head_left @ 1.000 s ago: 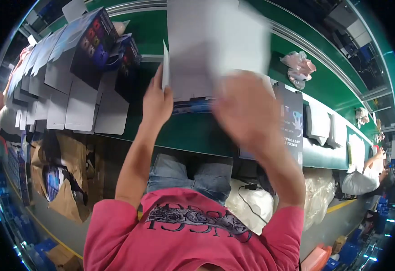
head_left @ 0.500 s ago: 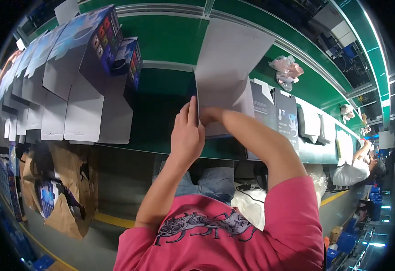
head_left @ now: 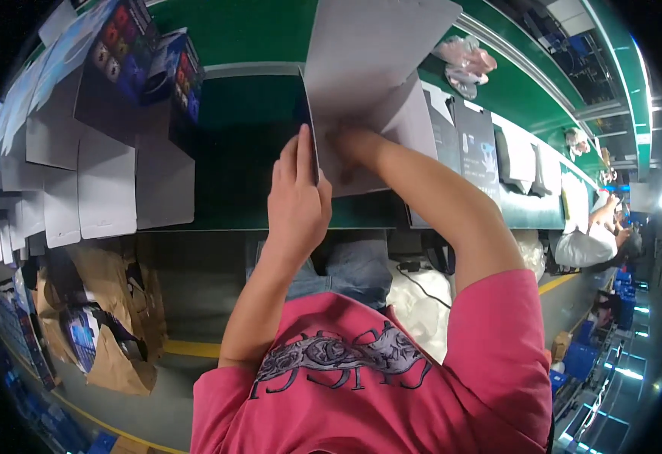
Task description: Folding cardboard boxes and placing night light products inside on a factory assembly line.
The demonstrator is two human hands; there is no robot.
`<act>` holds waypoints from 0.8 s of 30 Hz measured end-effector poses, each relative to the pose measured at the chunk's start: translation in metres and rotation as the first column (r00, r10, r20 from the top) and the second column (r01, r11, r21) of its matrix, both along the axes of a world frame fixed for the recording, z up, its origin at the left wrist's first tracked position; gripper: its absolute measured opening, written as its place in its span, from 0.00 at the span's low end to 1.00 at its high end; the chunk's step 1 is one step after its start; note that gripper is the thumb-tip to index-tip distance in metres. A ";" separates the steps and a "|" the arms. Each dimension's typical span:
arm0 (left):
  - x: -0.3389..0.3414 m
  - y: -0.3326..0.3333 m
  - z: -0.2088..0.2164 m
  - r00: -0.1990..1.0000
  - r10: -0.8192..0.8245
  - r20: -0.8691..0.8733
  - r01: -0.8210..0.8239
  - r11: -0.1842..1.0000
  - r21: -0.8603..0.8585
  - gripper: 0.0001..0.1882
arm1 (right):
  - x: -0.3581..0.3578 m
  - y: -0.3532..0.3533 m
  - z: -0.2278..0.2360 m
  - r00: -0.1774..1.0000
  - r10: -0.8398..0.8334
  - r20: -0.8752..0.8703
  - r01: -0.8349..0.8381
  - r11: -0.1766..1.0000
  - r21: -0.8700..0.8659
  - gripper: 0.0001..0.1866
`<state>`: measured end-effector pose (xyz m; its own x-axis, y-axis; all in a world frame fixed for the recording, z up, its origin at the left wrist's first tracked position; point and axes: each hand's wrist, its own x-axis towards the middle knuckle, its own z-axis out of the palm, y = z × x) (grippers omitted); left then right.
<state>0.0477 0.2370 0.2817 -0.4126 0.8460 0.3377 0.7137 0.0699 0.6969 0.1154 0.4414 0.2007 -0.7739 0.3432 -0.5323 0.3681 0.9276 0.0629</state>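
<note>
An open cardboard box (head_left: 410, 125) with a white inside stands on the green bench before me, its lid raised at the back. My left hand (head_left: 299, 185) lies along the outer face of the box's left wall, fingers stretched out straight and touching it. Inside the box is my right hand (head_left: 350, 145), low near the left wall. Its fingers are blurred and in shadow, so whether they hold anything does not show.
Rows of open printed boxes (head_left: 107, 181) crowd the bench on the left. Dark cartons (head_left: 476, 144) and white wrapped packs (head_left: 516, 159) line the right, with a pinkish plastic-wrapped bundle (head_left: 467, 64) behind. A torn brown carton (head_left: 111, 303) sits below on the left.
The view has shifted, so the bench and box appear higher and farther left. My right hand has turned inside the box, and its forearm slants more. My left hand stays against the wall.
</note>
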 end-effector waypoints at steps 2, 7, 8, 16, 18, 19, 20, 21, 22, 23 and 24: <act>0.000 -0.001 -0.008 1.000 0.021 -0.004 -0.022 1.000 -0.020 0.30 | 0.000 -0.002 0.009 0.999 0.015 -0.029 -0.016 0.998 -0.061 0.48; -0.005 0.002 -0.018 0.993 0.099 0.056 -0.089 0.983 -0.162 0.27 | -0.015 -0.030 0.134 0.971 -0.122 -0.204 0.083 0.979 -0.187 0.22; -0.007 0.009 -0.012 0.986 0.139 0.088 -0.120 0.974 -0.191 0.23 | 0.011 -0.033 0.154 0.683 -0.048 -0.729 -0.114 0.979 -0.171 0.20; -0.134 0.189 -0.001 0.965 0.201 -0.170 -0.209 0.977 -0.029 0.21 | 0.227 -0.071 0.197 -0.417 -0.309 -0.855 0.330 0.825 -0.459 0.09; -0.211 0.247 -0.023 0.968 0.229 -0.102 -0.243 0.957 -0.155 0.24 | 0.245 -0.078 0.136 -0.472 -0.283 -0.835 0.488 0.705 -0.515 0.06; -0.200 0.271 -0.029 0.969 0.242 0.053 -0.231 0.959 -0.161 0.26 | 0.259 -0.090 0.104 -0.544 -0.350 -0.763 0.508 0.586 -0.631 0.06; -0.190 0.288 -0.026 0.945 0.255 0.203 -0.224 0.960 -0.166 0.27 | 0.273 -0.104 0.070 -0.489 -0.304 -0.818 0.559 0.610 -0.561 0.06; -0.181 0.300 -0.028 0.897 0.304 0.320 -0.267 0.951 -0.156 0.31 | 0.275 -0.124 0.042 -0.536 -0.340 -0.773 0.569 0.531 -0.628 0.06; -0.200 0.308 -0.031 0.925 0.324 0.200 -0.297 0.943 -0.151 0.32 | 0.272 -0.140 0.020 -0.596 -0.333 -0.731 0.468 0.596 -0.653 0.08; -0.229 0.311 -0.035 0.935 0.346 0.072 -0.333 0.931 -0.148 0.33 | 0.274 -0.158 0.010 -0.577 -0.388 -0.719 0.494 0.534 -0.686 0.10; -0.243 0.315 -0.036 0.944 0.323 0.069 -0.304 0.931 -0.202 0.34 | 0.281 -0.169 0.007 -0.581 -0.383 -0.718 0.492 0.538 -0.685 0.10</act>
<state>-0.1954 0.5522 0.2461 -0.6904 0.7116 0.1303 0.5618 0.4139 0.7162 0.3963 0.2719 0.2082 0.2730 0.8810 0.3864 0.2832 0.3103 -0.9075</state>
